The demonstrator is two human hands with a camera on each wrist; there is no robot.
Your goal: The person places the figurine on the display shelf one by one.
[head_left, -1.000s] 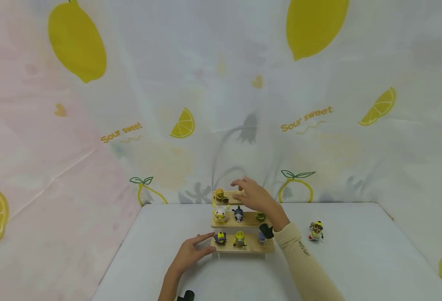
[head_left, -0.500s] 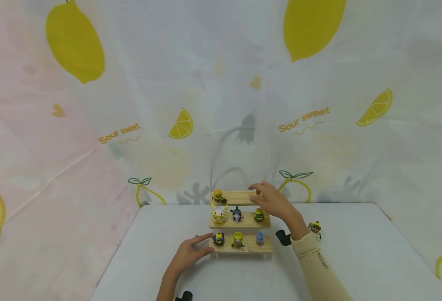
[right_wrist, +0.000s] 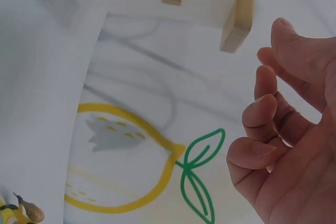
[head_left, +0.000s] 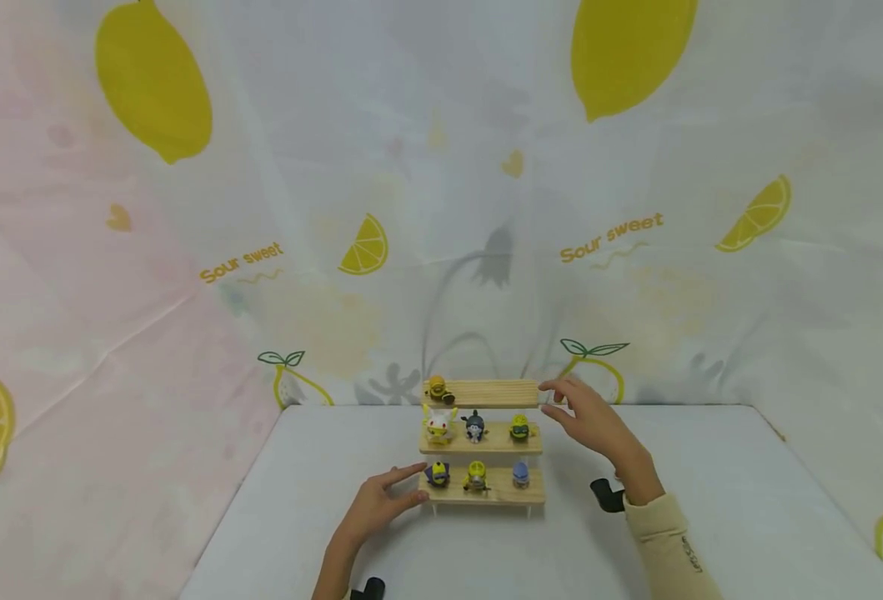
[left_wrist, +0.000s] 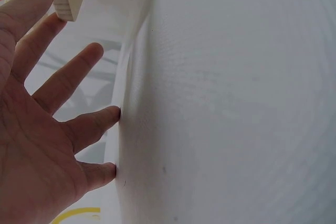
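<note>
A three-tier wooden display stand (head_left: 504, 493) holds small toy figurines. My left hand (head_left: 376, 505) touches the left end of its lowest tier with thumb and index finger; in the left wrist view the other fingers (left_wrist: 68, 80) spread out, the lower two reaching to the white cloth. Beside the top tier's right end is my right hand (head_left: 597, 423), holding nothing, its fingers loosely bent. One yellow figurine (head_left: 437, 390) occupies the top tier's left end. A white-eared figurine (head_left: 439, 427), a dark grey one (head_left: 474, 427) and a yellow-green one (head_left: 519, 428) line the middle tier.
On the lowest tier are a purple-caped figurine (head_left: 437, 475), a yellow one (head_left: 476, 477) and a lilac one (head_left: 520, 475). Another figurine (right_wrist: 26, 213) shows at the right wrist view's corner; my right arm hides it in the head view. Behind the white table (head_left: 291, 467) hangs a lemon-print cloth (head_left: 426, 192).
My right hand has moved right, from over the top tier to beyond its right end, uncovering the tiers; its arm now covers the loose figurine. The left hand has stayed at the lowest tier.
</note>
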